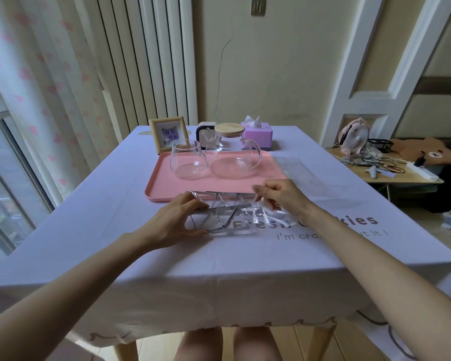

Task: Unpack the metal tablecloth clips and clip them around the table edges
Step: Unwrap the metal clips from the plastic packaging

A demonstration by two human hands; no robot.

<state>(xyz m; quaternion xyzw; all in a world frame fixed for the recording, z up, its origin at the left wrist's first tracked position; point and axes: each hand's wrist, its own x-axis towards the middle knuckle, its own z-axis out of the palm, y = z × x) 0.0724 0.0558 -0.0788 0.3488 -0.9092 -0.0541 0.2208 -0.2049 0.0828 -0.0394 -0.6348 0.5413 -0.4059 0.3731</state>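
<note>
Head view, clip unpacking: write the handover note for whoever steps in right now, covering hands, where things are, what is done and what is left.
Left hand: grips the left end of the metal clips, holding the bundle down on the tablecloth.
Right hand: pinches the clear wrapper at the bundle's right end.
Where: the bundle lies just in front of the pink tray, mid-table.
Done: wrapper partly pulled off.
Left: free the clips, separate them and clip them around the table edges; none shows on the visible edges.
</note>
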